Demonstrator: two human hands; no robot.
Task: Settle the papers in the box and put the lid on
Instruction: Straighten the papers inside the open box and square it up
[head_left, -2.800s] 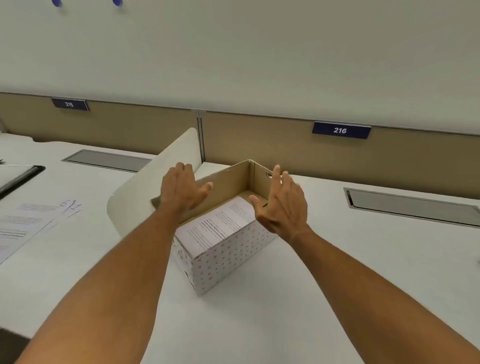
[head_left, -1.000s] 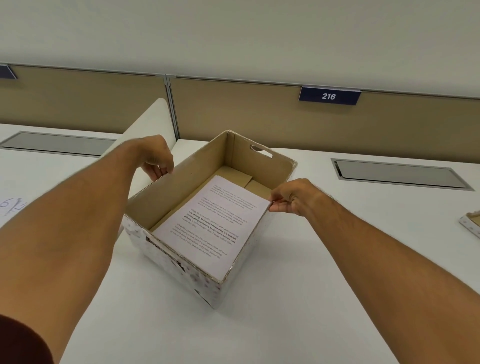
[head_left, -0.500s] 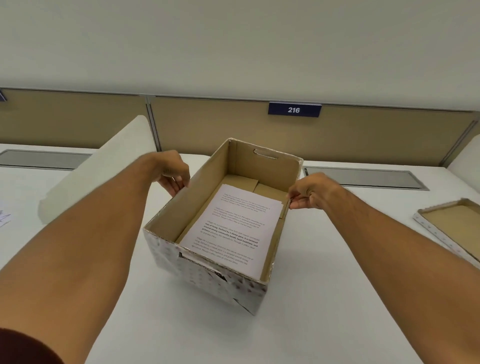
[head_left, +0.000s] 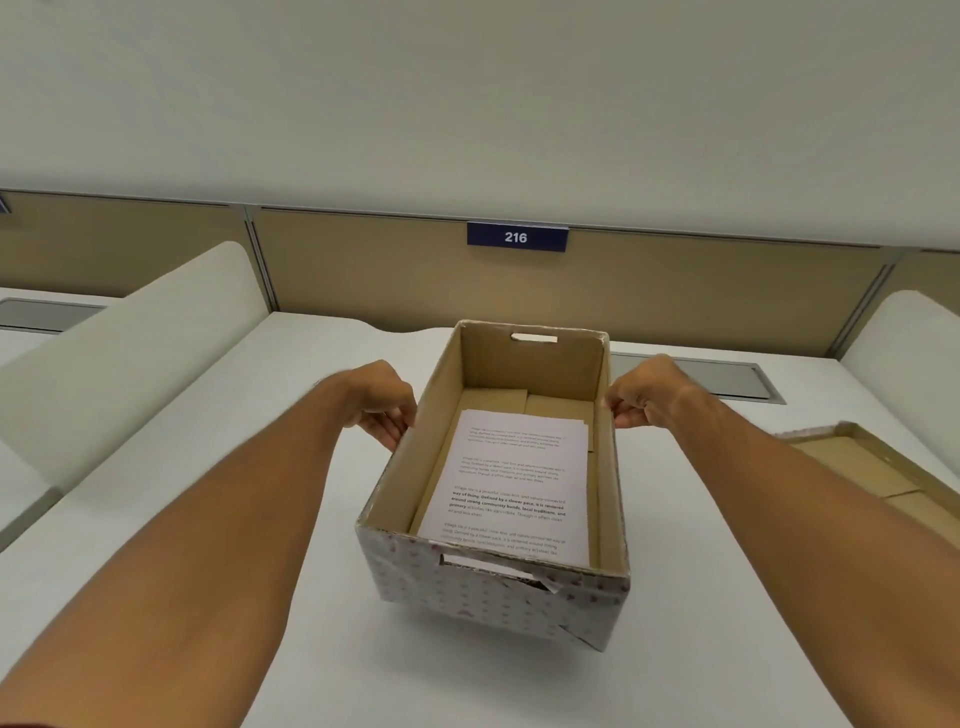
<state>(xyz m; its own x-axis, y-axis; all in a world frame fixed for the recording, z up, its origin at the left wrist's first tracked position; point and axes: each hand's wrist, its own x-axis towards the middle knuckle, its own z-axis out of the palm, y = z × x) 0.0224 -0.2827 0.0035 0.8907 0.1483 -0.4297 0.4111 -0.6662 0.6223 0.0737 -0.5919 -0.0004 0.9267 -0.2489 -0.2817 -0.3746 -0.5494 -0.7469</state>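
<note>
A cardboard box (head_left: 488, 597), white with small pink marks outside and brown inside, stands open on the white desk. A stack of printed papers (head_left: 511, 486) lies flat on its floor, toward the near and right side. My left hand (head_left: 382, 402) grips the box's left wall at the rim. On the opposite rim, my right hand (head_left: 644, 392) pinches the right wall. The lid (head_left: 862, 467) lies upside down on the desk at the right, brown inside, partly behind my right forearm.
A beige partition with a blue "216" plate (head_left: 516, 237) runs along the desk's back. Curved white dividers stand at the left (head_left: 135, 353) and the far right (head_left: 914, 338). A grey cable hatch (head_left: 727, 379) is set into the desk behind the box.
The box has turned from a diagonal to square with me, both hands holding its side walls. The papers now lie straighter inside. The lid has come into view at the right.
</note>
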